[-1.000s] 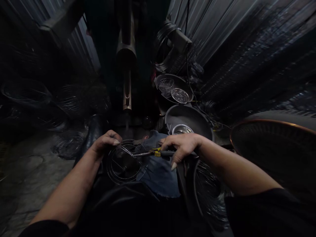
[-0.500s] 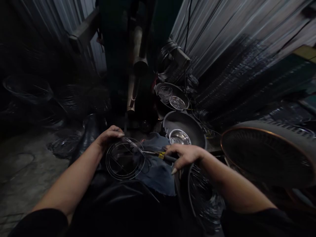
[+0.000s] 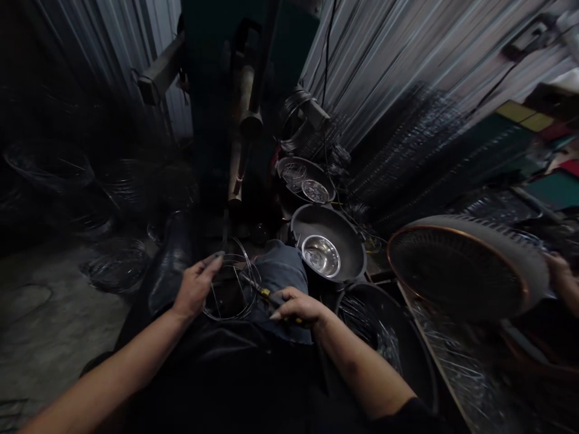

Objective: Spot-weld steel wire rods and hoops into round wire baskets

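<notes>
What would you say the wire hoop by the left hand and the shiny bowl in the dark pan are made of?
The wire hoop looks like bare steel wire, thin with a pale glint, though a plating can't be ruled out. The shiny bowl looks like polished stainless steel, its inside mirror-bright.

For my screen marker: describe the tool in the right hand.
Find the blue denim cloth before the person. Over it, the right hand grips pliers, tip toward a round wire frame; their yellow-marked handle stands out from the bare wire.

Left hand (image 3: 195,288) raised — right hand (image 3: 298,307) clenched
</notes>
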`<state>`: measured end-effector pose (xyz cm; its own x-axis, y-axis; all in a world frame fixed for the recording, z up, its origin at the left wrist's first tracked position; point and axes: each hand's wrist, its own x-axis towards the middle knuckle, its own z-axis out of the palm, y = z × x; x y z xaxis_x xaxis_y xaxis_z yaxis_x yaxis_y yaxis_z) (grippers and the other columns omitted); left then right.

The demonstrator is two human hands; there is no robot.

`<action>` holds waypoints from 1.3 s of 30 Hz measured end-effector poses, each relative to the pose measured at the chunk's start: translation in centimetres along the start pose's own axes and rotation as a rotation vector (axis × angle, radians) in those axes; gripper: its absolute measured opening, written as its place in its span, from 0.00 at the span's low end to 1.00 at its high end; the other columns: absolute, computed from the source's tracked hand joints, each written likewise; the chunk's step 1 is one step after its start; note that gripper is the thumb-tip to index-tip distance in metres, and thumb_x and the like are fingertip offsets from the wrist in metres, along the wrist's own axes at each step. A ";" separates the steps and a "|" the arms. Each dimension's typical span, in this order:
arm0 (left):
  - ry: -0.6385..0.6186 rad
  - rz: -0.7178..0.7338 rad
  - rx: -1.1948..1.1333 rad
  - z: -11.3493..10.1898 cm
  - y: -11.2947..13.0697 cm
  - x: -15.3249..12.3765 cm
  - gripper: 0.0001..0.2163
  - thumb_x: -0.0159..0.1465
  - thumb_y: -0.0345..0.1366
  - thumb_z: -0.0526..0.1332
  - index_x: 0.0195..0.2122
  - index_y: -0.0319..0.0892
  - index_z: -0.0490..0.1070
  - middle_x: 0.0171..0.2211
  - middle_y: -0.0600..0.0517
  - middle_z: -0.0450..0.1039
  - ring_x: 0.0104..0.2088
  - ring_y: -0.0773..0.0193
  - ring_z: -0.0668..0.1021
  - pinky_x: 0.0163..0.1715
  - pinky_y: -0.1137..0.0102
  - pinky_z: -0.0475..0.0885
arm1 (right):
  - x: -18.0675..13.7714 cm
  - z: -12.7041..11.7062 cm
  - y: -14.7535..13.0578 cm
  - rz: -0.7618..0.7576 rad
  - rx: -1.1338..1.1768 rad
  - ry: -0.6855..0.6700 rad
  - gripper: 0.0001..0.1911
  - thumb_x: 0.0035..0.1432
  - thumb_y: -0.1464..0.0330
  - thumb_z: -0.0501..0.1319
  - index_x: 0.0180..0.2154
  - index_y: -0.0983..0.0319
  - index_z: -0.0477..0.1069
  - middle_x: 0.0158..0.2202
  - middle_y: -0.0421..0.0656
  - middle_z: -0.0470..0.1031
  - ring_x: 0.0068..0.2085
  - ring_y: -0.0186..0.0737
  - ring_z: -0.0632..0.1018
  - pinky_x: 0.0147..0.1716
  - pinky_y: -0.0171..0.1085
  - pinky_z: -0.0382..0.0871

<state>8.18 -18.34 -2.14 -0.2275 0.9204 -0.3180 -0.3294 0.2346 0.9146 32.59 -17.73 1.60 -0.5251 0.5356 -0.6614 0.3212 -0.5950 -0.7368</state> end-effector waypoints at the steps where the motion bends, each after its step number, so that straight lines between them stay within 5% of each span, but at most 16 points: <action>1: -0.097 -0.008 0.033 0.2 0.1 -1.3 0.26 0.49 0.49 0.69 0.46 0.39 0.75 0.43 0.45 0.78 0.45 0.54 0.78 0.47 0.62 0.71 | -0.2 0.0 0.2 0.000 0.023 0.022 0.13 0.32 0.67 0.70 0.22 0.66 0.72 0.17 0.37 0.69 0.18 0.29 0.67 0.18 0.28 0.59; 4: -0.363 0.010 0.203 1.5 -0.2 -3.9 0.25 0.47 0.44 0.71 0.47 0.41 0.75 0.44 0.47 0.78 0.47 0.52 0.77 0.50 0.61 0.70 | -0.7 0.1 0.8 -0.031 0.097 0.071 0.13 0.32 0.67 0.70 0.23 0.66 0.72 0.19 0.38 0.70 0.20 0.30 0.69 0.20 0.29 0.62; 8: -0.504 0.132 0.335 2.6 -1.5 -4.8 0.17 0.58 0.45 0.62 0.45 0.42 0.77 0.41 0.48 0.79 0.43 0.55 0.79 0.47 0.63 0.72 | -1.4 0.4 1.6 -0.093 0.127 0.079 0.14 0.33 0.67 0.70 0.25 0.66 0.72 0.18 0.37 0.69 0.19 0.29 0.68 0.20 0.29 0.60; 19: -0.561 0.434 0.600 0.0 -2.7 -6.4 0.12 0.60 0.39 0.60 0.41 0.45 0.79 0.39 0.49 0.79 0.39 0.57 0.80 0.41 0.66 0.73 | -4.1 1.5 1.5 -0.250 0.107 -0.016 0.18 0.34 0.64 0.72 0.29 0.66 0.72 0.22 0.37 0.69 0.23 0.30 0.67 0.23 0.30 0.59; 39: -0.550 0.409 0.626 -0.1 -3.7 -6.3 0.13 0.60 0.41 0.58 0.40 0.41 0.78 0.38 0.49 0.80 0.38 0.60 0.80 0.40 0.69 0.73 | -7.7 7.3 3.4 -0.116 0.245 0.135 0.11 0.33 0.67 0.65 0.24 0.64 0.68 0.16 0.35 0.64 0.16 0.28 0.63 0.15 0.28 0.54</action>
<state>10.71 -25.09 -3.53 0.3025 0.9502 0.0753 0.2722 -0.1619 0.9485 31.97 -28.24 5.22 -0.4326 0.6731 -0.5999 0.0573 -0.6435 -0.7633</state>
